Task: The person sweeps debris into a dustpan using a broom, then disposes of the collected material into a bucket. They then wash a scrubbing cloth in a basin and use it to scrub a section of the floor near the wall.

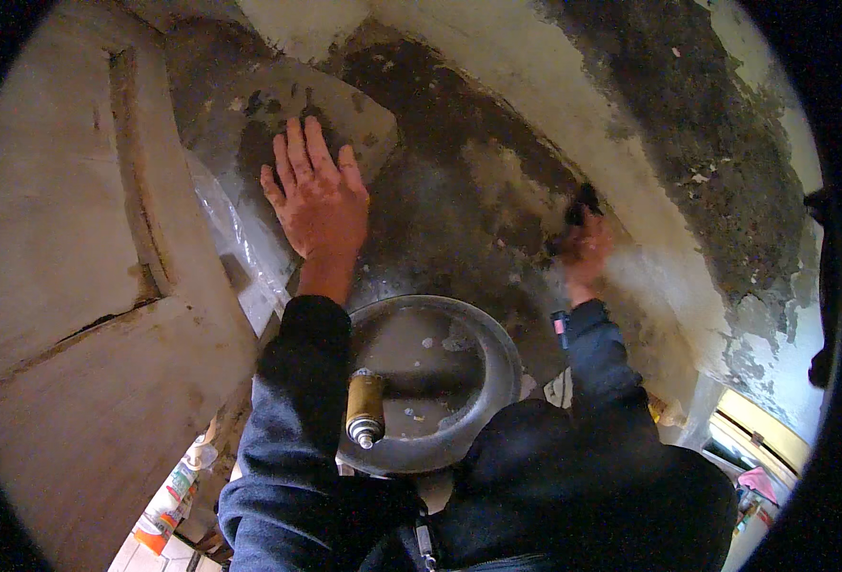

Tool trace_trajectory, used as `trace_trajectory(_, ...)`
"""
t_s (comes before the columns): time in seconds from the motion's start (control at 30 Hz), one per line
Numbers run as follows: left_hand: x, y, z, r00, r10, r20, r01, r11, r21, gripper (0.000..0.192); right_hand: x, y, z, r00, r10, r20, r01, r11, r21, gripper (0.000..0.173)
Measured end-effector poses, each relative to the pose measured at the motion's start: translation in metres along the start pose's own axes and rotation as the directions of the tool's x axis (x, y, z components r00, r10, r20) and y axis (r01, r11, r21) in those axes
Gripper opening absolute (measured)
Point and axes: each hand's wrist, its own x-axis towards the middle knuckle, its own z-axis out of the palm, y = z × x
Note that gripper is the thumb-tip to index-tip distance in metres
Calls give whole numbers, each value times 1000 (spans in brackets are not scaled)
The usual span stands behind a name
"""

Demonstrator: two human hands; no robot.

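Observation:
My left hand (323,207) is spread with its palm toward a stained, patchy concrete-like surface (428,186), its fingertips over a paler grey area with dark marks. Farther right, my right hand (586,250) is blurred and appears closed around a small dark object (584,204), too unclear to name, against the same surface. Between my forearms is a round grey basin (503,343) with a dark, spotted inside. A gold-coloured spray can (365,407) with a pale nozzle is at its left side, close to my left sleeve.
At left is a large brownish panel (56,214) with a grooved edge. Clear plastic sheeting (231,229) hangs beside it. Peeling plaster (707,164) covers the right wall. A yellow box-like thing (764,429) and a pink cloth (757,484) lie lower right; bottles (167,508) stand lower left.

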Motion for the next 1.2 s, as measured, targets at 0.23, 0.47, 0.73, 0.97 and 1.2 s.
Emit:
trace_trajectory(0.23, 2, -5, 7, 991, 81, -111, -74, 995, 64, 59, 98, -119, 111, 880, -438, 184, 398, 891, 217, 53)
trace_trajectory(0.47, 1, -3, 5, 997, 56, -55, -53, 997, 48, 58, -18, 83, -12, 930, 33, 367, 16, 991, -131, 64)
trace_trajectory(0.73, 1, -6, 10, 992, 80, -102, -71, 993, 94, 58, -50, 77, -8, 901, 431, 45, -432, 902, 14, 41)
trace_trajectory(0.97, 2, -9, 11, 979, 127, -161, -116, 990, 76, 57, -43, 89, 7, 946, -45, 321, 141, 949, -282, 45)
trace_trajectory(1.2, 2, -12, 14, 977, 145, -159, -133, 988, 84, 56, -145, 229, -82, 959, 277, -56, -279, 899, -338, 21)
